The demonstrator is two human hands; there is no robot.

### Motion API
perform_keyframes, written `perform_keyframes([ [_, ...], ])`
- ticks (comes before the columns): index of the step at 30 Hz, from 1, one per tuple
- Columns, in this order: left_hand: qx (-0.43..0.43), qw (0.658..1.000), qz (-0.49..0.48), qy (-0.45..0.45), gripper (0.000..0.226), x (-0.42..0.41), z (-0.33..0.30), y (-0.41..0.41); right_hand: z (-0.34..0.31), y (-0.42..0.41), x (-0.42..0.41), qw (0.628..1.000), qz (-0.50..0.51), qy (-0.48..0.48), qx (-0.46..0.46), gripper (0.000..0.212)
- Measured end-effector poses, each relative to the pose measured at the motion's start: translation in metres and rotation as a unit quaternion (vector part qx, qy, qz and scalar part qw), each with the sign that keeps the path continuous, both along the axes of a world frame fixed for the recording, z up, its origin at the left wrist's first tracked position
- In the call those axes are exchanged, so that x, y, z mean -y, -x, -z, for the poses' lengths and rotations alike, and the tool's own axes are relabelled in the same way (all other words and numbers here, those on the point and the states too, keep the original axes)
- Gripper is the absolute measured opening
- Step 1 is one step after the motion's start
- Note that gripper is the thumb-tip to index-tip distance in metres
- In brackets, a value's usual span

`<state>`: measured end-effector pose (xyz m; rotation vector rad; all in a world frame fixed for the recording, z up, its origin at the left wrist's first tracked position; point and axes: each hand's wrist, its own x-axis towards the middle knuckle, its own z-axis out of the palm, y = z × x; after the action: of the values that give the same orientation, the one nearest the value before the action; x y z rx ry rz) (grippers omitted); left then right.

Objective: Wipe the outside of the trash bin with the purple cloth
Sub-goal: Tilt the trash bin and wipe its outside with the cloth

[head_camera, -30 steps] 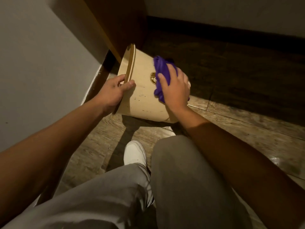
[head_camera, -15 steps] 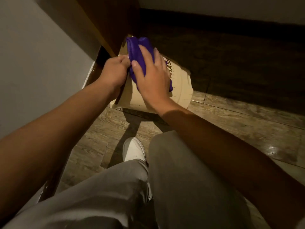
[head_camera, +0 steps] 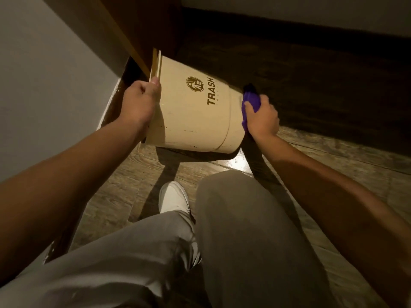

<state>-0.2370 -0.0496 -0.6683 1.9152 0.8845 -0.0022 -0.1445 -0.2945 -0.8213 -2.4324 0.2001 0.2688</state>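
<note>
While the trash bin (head_camera: 191, 116) lies tipped on its side just above the wooden floor (head_camera: 333, 156), mouth toward the wall, the left hand (head_camera: 139, 103) curls closed over its rim, likely to steady it. The right hand (head_camera: 262, 117) has its fingers wrapped around the bunched purple cloth (head_camera: 250, 103), pressing it to the bin's base end. Bin's far side, its inside and its underside are hidden; the cloth's top is blurred.
</note>
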Motion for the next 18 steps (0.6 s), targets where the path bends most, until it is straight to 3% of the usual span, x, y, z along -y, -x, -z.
perform_keyframes([
  [3, 0.016, 0.996, -0.015, 0.087, 0.029, -0.005, -0.013, -0.009, -0.021, -0.006, 0.004, 0.997, 0.046, -0.044, 0.052, 0.053],
  [5, 0.013, 0.989, 0.055, 0.133, 0.04, -0.008, -0.023, -0.013, -0.042, -0.011, -0.003, 0.989, 0.064, -0.101, 0.091, 0.052],
  [8, -0.043, 0.984, 0.165, 0.059, 0.045, 0.003, -0.015, 0.007, -0.077, -0.009, -0.025, 0.969, 0.045, -0.214, 0.115, 0.053],
  [10, -0.035, 0.984, 0.168, 0.052, 0.038, 0.014, -0.011, 0.016, -0.101, -0.002, -0.045, 0.956, 0.003, -0.258, 0.138, 0.052],
  [12, 0.004, 0.988, 0.134, 0.074, 0.041, 0.018, -0.015, 0.007, -0.118, 0.01, -0.068, 0.952, -0.068, -0.245, 0.168, 0.053],
  [15, 0.053, 0.991, 0.113, 0.036, 0.043, 0.012, -0.021, -0.011, -0.123, 0.033, -0.098, 0.955, -0.178, -0.144, 0.19, 0.054],
  [18, 0.056, 0.99, 0.126, 0.015, 0.044, 0.007, -0.015, -0.008, -0.109, 0.04, -0.099, 0.96, -0.181, -0.072, 0.202, 0.053],
])
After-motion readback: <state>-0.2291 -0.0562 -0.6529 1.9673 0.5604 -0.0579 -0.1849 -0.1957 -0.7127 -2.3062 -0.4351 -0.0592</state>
